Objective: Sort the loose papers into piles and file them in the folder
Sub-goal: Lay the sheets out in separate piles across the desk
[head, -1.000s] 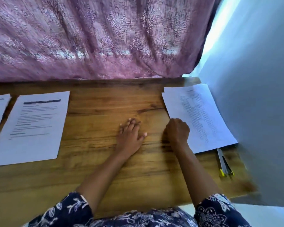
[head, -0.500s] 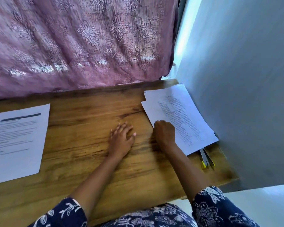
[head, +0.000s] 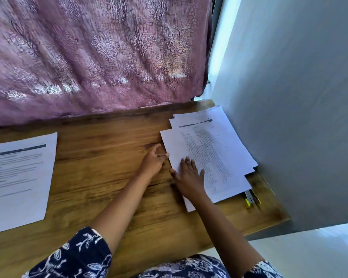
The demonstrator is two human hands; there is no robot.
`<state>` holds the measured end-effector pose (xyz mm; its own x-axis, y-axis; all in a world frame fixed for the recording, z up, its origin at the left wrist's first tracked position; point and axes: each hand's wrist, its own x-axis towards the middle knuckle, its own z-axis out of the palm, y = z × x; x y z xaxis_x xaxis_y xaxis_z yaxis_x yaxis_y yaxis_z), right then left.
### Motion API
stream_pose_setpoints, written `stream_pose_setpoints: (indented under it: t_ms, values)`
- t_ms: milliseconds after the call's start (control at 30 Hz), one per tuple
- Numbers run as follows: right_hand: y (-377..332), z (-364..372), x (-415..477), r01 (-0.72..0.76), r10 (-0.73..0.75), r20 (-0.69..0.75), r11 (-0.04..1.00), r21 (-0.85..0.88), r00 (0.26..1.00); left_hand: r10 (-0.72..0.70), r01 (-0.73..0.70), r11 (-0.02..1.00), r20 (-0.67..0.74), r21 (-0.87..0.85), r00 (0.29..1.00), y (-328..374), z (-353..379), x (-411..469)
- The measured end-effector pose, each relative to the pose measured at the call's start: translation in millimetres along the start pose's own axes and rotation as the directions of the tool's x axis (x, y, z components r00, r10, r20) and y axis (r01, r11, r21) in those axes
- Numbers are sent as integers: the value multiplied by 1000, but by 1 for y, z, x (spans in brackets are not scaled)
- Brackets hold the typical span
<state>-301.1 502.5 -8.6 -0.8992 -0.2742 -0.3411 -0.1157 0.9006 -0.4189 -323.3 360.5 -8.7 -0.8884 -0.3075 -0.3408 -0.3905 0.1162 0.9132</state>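
The right hand [head: 189, 176] is lying flat, palm down, on the stack of printed papers [head: 209, 155], its fingers straight and slightly spread, gripping nothing. It is pressing on the near left part of the top sheet, with the thumb reaching off the stack's left edge onto the wooden desk [head: 109, 177]. The right forearm is running back from the stack's near left corner toward the person, ending in a navy floral sleeve [head: 263, 269].

The left hand [head: 153, 160] is sitting just left of the stack, turned onto its side, its fingers [head: 163, 155] stretched out straight and pointing at the stack's left edge. The tips are reaching that edge (motion blur is hiding whether they are actually touching the paper), and they are holding nothing. Its forearm is angling away from the stack down to the left.

The stack itself is lying fanned, with several sheets slipping out past one another at its far end, and its right side is running close along the grey wall [head: 289, 117]. Yellow-tipped pens [head: 251, 199] are poking out from under the stack's near right corner. Well to the left of the stack, a single printed sheet [head: 18, 177] is lying flat. Beyond the stack's far end, a purple patterned curtain [head: 98, 57] is hanging.
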Motion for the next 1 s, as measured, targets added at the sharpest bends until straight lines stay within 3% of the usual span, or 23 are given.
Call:
stream_pose_setpoints:
  t_ms: [100,200,300,400,467,533,633,733,833,1000]
  values:
    - [-11,0,-3,28,-33,52,995,100,998,-95,87,990,-71,-109,993,2,-4,7]
    - [-14,-5,-4,49,-63,44,961,273,997,-68,67,998,-33,-16,997,2,0,12]
    - [-10,-19,-3,52,18,-173,919,391,985,3,3,988,-43,151,999,-1,-2,9]
    - [1,-29,4,114,-22,-385,969,218,923,57,-14,974,-180,228,982,-7,-31,6]
    - [0,-28,13,238,-213,-314,970,44,925,67,9,965,-280,261,958,-12,-64,1]
    - [-14,-13,22,389,-399,-81,914,-115,913,56,55,955,-361,290,931,-19,-98,-4]
    - [-44,22,33,510,-492,133,830,-227,860,137,82,906,-471,415,871,-31,-134,-13]
    - [-75,47,44,534,-511,158,805,-256,845,260,126,764,-481,633,837,-53,-155,-22]
    - [-102,60,48,584,-559,173,757,-292,811,216,152,560,-321,815,922,-78,-163,-34]
    - [-125,75,49,625,-606,166,723,-292,778,203,165,433,-274,886,940,-103,-183,-48]
